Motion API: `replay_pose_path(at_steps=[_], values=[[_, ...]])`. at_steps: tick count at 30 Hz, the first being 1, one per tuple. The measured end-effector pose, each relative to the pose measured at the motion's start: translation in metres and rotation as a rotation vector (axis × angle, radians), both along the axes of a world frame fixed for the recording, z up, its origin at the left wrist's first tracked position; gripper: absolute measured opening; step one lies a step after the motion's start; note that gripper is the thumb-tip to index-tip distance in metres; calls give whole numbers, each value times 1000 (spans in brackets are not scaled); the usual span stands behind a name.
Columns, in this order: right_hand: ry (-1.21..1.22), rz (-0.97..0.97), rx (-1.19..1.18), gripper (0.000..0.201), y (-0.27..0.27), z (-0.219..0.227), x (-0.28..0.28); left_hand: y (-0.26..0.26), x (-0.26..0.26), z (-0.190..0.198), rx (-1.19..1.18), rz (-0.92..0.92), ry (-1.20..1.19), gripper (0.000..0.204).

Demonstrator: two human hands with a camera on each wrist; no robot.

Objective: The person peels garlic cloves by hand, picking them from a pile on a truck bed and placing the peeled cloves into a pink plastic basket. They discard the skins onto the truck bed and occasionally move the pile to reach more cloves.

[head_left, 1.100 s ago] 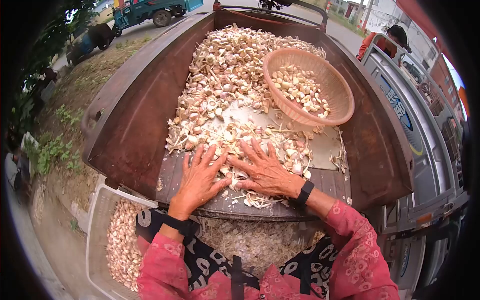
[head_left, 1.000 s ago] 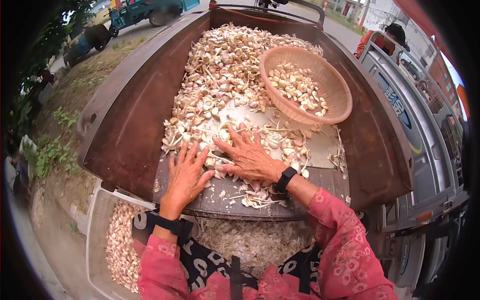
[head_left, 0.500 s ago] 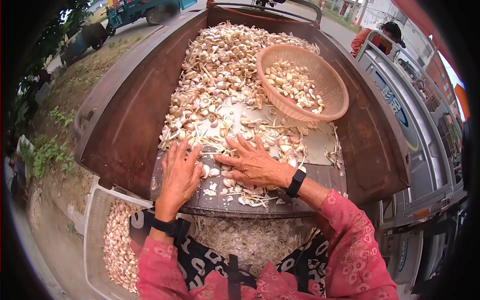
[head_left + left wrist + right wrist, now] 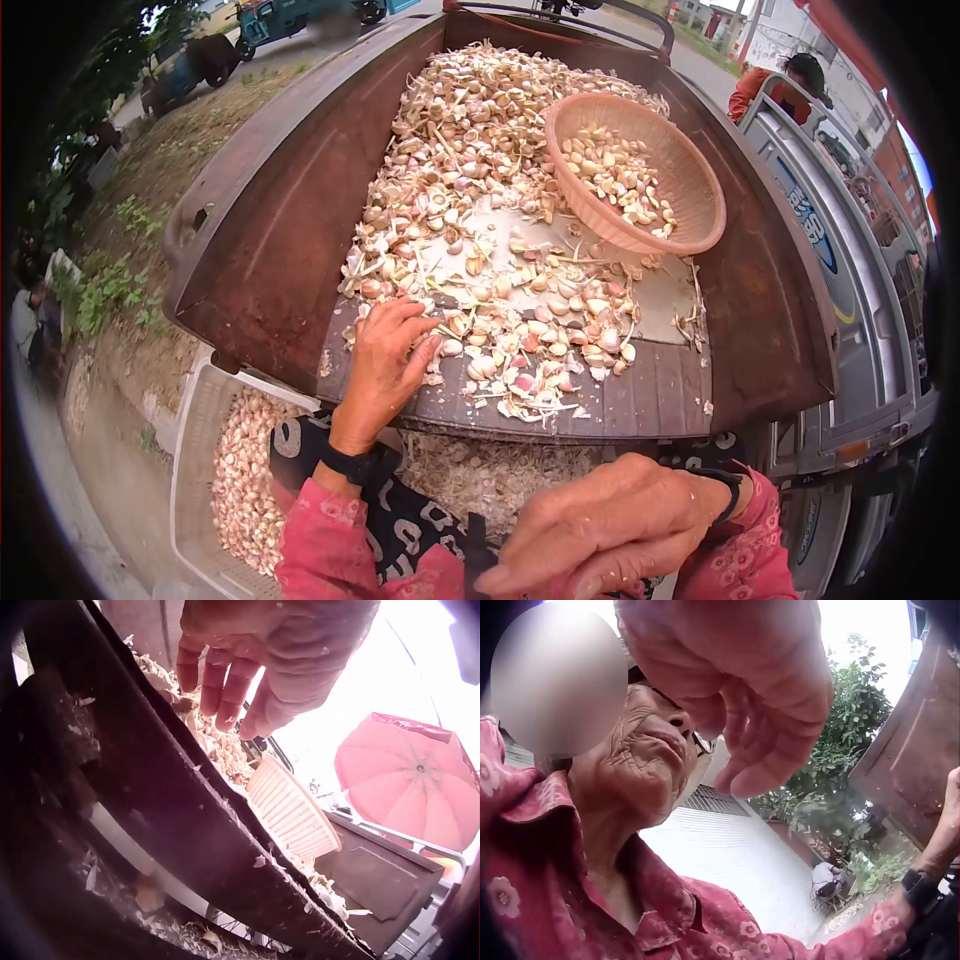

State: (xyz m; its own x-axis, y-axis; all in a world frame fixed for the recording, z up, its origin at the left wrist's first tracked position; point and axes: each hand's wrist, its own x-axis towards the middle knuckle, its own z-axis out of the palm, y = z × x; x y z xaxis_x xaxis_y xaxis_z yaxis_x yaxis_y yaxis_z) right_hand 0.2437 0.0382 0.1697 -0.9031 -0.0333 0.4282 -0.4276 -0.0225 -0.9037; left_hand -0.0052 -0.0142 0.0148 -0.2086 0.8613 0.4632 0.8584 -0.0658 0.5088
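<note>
A: What's biggest here?

B: One rusty truck bed [image 4: 270, 240], its near end serving as the table. One big heap of garlic cloves and skins [image 4: 470, 190] lies along its middle, too many to count. One white crate [image 4: 205, 450] of cloves stands below the near edge, on the left.

A: Smaller things?

B: One round pink basket [image 4: 690, 190] on the right of the heap, tilted, partly filled with cloves. Then two hands. The left hand [image 4: 390, 360] rests at the near left edge of the heap, fingers curled onto the cloves [image 4: 225, 746]; whether it grips one, I cannot tell. The right hand [image 4: 610, 525] is raised near the camera, well apart from the heap, fingers loosely curled; I cannot tell if it holds anything.

A: Changed since half a second ago?

B: Then both hands lay flat on the cloves, side by side. The right one has lifted away; the left has stayed.
</note>
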Motion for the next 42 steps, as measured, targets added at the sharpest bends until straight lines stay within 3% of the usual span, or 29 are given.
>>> replay_pose_path(at_steps=[2,4,6,8,11,13,16,18,20,21,23,26,28,30,32,34,36,37,39,42], values=[[291,45,9,23,-29,0,-2,-3,-3,4,-31,5,-159,16],[90,144,60,22,1,-3,-15,-4,-6,3,56,32,-105,11],[-123,-295,372,17,33,-22,-35,-6,-9,6,32,87,-95,10],[-300,-620,614,17,77,-74,-62,-6,-11,7,62,101,-120,10],[-412,-688,789,17,111,-134,-92,-3,-15,7,38,121,-122,11],[-490,-658,1106,20,108,-149,-105,-2,-16,4,59,109,-148,12],[-374,-704,1144,20,105,-159,-104,-3,-15,7,103,114,-168,13],[-239,-731,1148,19,106,-157,-98,-4,-10,12,85,115,-263,14],[-361,-761,946,18,102,-153,-92,-9,-2,16,64,116,-351,15],[-357,-766,943,18,96,-145,-88,-12,6,17,39,74,-420,18],[-303,-719,723,20,78,-119,-73,-16,21,19,11,-38,-560,25],[-195,-743,796,23,51,-97,-48,-30,46,33,-7,-145,-717,25],[-123,-712,778,26,31,-71,-27,-50,65,43,17,-193,-1015,27],[47,-725,744,31,9,-49,-8,-73,80,70,149,-266,-813,29],[39,-707,631,31,-15,-22,13,-98,99,100,249,-302,-622,26],[25,-482,401,28,-28,8,35,-124,136,113,385,-298,-666,23],[92,-434,314,25,-37,12,46,-147,97,133,249,-891,-433,50],[136,-433,286,24,-41,13,49,-152,107,138,245,-897,-433,50],[226,-425,225,21,-49,15,54,-144,137,161,385,-786,-609,25],[360,-417,132,17,-60,16,59,-138,155,161,449,-800,-616,24]])
